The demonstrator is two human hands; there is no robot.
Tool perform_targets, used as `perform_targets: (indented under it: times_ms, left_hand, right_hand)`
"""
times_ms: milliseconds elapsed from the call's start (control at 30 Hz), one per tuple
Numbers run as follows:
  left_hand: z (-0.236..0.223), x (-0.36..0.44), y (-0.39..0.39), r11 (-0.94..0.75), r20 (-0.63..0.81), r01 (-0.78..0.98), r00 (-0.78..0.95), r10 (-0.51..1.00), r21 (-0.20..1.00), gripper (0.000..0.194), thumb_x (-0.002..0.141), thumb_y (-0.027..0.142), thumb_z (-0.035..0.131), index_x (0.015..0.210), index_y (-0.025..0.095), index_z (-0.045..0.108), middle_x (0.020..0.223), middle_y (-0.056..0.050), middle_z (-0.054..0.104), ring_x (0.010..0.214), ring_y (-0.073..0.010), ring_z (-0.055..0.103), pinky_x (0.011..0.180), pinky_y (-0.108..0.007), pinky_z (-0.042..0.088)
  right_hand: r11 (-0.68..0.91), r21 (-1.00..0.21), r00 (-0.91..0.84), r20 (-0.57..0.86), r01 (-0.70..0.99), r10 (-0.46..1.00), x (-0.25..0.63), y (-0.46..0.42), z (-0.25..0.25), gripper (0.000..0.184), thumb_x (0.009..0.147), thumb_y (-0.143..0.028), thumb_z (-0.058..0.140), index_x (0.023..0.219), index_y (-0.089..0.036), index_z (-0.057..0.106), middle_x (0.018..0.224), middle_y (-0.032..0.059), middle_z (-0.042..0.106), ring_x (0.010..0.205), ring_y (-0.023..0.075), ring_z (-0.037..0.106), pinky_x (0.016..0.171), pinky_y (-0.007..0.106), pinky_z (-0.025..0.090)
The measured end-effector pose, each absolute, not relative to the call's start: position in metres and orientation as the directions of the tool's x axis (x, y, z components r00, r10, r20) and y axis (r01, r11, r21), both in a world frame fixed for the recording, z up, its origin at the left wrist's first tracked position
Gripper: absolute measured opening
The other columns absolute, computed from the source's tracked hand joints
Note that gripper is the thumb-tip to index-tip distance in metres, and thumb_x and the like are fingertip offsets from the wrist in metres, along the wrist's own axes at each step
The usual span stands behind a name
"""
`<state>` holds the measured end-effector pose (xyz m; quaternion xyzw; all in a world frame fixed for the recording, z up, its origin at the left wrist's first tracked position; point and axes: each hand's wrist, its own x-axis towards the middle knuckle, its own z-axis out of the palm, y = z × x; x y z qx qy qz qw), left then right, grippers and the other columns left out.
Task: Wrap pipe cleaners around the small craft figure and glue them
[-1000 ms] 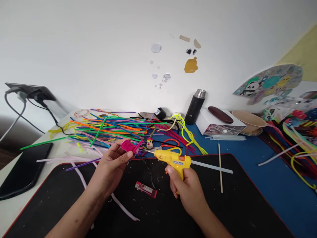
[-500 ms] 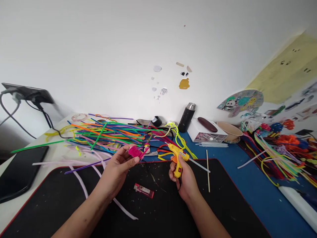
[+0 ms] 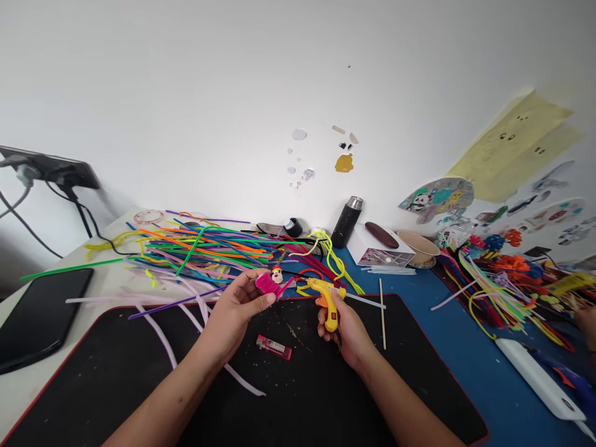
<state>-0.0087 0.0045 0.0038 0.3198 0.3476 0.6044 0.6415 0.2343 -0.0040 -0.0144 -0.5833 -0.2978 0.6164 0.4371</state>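
Note:
My left hand (image 3: 242, 310) pinches a bright pink fuzzy piece (image 3: 270, 285), which looks like bent pipe cleaner with a short end sticking out to the right. In my right hand (image 3: 342, 329) is a yellow hot glue gun (image 3: 329, 303), its nozzle pointing left at the pink piece, a small gap apart. A clear glue stick (image 3: 365, 301) sticks out of the gun's back. Just behind the pink piece shows a small figure (image 3: 276, 274) with a pale face. Below, between my forearms, a pink-red lighter (image 3: 274, 347) lies on the black mat (image 3: 298, 403).
Many coloured pipe cleaners (image 3: 209, 248) lie piled at the back left. A thin wooden stick (image 3: 382, 313) is right of the gun. Behind stand a black bottle (image 3: 347, 222) and a white box (image 3: 379, 248). Another person's hand (image 3: 586, 323) shows at the far right edge.
My left hand has moved right with the pink piece, toward the glue gun. The gun is now more level, its nozzle nearer the piece. The view has turned slightly right.

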Motion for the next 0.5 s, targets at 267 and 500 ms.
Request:
perform_targets:
  times_ms: [267, 500]
  left_hand:
    - [0.002, -0.006, 0.003, 0.078, -0.058, -0.559, 0.054, 0.997, 0.825, 0.047, 0.059, 0.028, 0.105, 0.1, 0.022, 0.081, 0.096, -0.002, 0.078, 0.092, -0.0176, 0.069, 0.086, -0.027, 0.053]
    - [0.005, -0.006, 0.002, 0.089, -0.057, -0.556, 0.075, 0.996, 0.826, 0.048, 0.059, 0.029, 0.105, 0.1, 0.023, 0.081, 0.097, -0.002, 0.079, 0.094, -0.0179, 0.07, 0.087, -0.027, 0.053]
  right_hand:
    - [-0.463, -0.877, 0.026, -0.47, -0.126, 0.882, 0.241, 0.003, -0.015, 0.056, 0.107, -0.064, 0.047, 0.086, -0.017, 0.067, 0.063, 0.0016, 0.066, 0.043, 0.013, 0.061, 0.039, 0.021, 0.035]
    - [-0.493, -0.868, 0.018, -0.493, 0.049, 0.87, 0.247, 0.006, -0.018, 0.058, 0.112, -0.06, 0.033, 0.1, -0.015, 0.068, 0.067, 0.0042, 0.07, 0.046, 0.0152, 0.068, 0.038, 0.02, 0.037]
